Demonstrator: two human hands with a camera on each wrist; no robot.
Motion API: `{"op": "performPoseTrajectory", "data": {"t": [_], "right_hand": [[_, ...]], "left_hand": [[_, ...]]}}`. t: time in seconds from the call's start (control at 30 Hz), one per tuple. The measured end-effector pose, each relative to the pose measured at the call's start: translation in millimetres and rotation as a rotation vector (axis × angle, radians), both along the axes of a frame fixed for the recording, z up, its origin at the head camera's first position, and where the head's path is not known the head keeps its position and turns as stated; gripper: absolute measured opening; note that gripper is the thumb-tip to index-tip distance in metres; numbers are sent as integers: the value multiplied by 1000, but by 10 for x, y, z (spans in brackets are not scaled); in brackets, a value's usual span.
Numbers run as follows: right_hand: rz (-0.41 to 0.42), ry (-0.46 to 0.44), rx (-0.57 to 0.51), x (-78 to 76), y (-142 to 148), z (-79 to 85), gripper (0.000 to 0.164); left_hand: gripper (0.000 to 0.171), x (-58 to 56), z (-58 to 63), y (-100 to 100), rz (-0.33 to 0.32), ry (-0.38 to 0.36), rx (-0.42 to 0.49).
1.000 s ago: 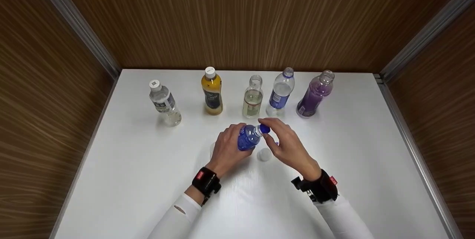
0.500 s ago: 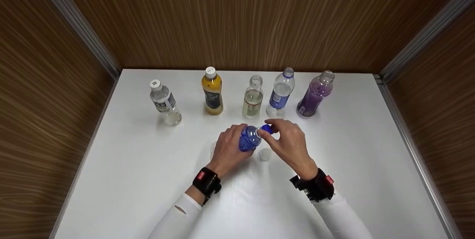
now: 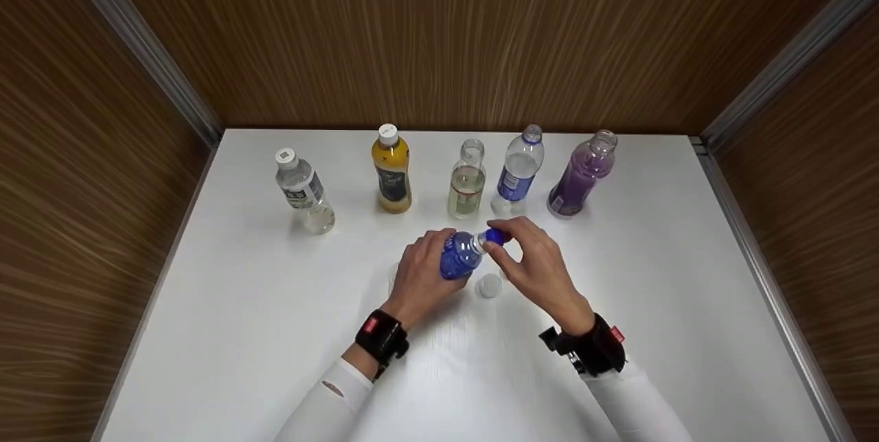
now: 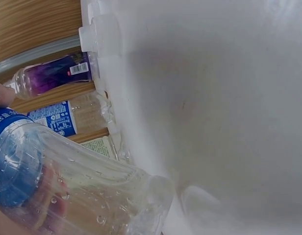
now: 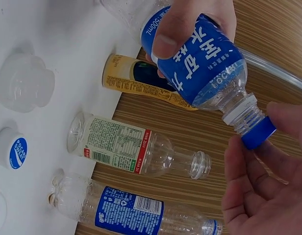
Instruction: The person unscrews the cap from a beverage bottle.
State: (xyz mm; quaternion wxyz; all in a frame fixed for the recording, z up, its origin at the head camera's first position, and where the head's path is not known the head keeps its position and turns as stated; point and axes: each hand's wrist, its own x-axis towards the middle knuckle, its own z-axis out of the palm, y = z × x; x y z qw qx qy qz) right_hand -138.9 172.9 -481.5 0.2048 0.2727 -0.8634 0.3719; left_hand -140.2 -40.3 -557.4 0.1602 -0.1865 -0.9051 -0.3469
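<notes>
My left hand (image 3: 420,276) grips a clear plastic bottle (image 3: 459,260) with a blue label. It is held tilted above the white table, neck pointing up to the right. In the left wrist view, droplets cling inside its clear lower part (image 4: 92,188). Thumb and fingers of my right hand (image 3: 539,269) pinch a blue cap (image 5: 259,132) at the bottle's mouth. Bare screw threads show between that cap and the white neck ring (image 5: 240,108). Below the hands lie a whitish translucent round piece (image 3: 489,285) and a white cap with a blue logo (image 5: 17,152).
Along the back stand a capped clear bottle (image 3: 305,191), a capped yellow bottle (image 3: 393,171), an uncapped bottle with a pale label (image 3: 467,184), an uncapped blue-labelled bottle (image 3: 518,174) and an uncapped purple bottle (image 3: 580,178). Wood-grain panels (image 3: 439,37) enclose the white table (image 3: 240,332).
My right hand's fingers and thumb have shifted around the blue cap, with the wrist turning and returning. The left hand and its bottle have hardly moved.
</notes>
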Motion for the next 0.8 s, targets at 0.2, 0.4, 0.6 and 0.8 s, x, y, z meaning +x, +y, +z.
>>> {"op": "performPoseTrajectory", "data": {"t": [0.2, 0.4, 0.6, 0.8], "right_hand": [[-1, -22, -19, 0, 136, 9, 35], [-47, -72, -7, -6, 394, -68, 39], [-100, -101, 66, 1, 671, -189, 43], [-140, -96, 164, 20, 894, -350, 42]], "left_hand": [[78, 0, 7, -20, 15, -11, 3], [79, 10, 19, -62, 37, -48, 38], [80, 8, 16, -98, 50, -63, 51], [79, 0, 29, -121, 54, -53, 66]]}}
